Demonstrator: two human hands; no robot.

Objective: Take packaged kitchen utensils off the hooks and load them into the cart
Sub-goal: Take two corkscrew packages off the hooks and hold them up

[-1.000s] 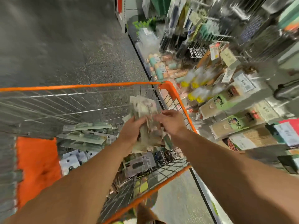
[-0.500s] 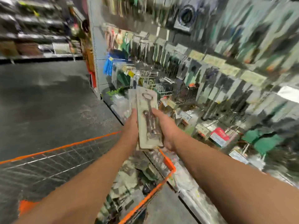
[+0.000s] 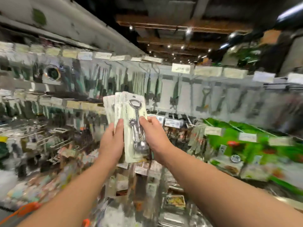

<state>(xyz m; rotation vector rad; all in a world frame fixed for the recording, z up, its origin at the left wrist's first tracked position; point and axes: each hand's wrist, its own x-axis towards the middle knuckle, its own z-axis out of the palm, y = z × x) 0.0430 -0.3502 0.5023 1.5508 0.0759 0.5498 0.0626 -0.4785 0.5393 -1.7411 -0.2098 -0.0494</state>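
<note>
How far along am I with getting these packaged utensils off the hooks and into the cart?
In hand: your left hand and right hand together hold a fanned stack of carded utensils, raised in front of the hook wall, not over the cart. Only an orange cart edge shows, so its load can't be judged. Left: many packs on the hooks.

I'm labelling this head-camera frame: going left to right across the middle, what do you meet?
Blurred hanging utensils → left hand → stack of carded packs, the front one with a metal corkscrew → right hand → green packages.
</note>
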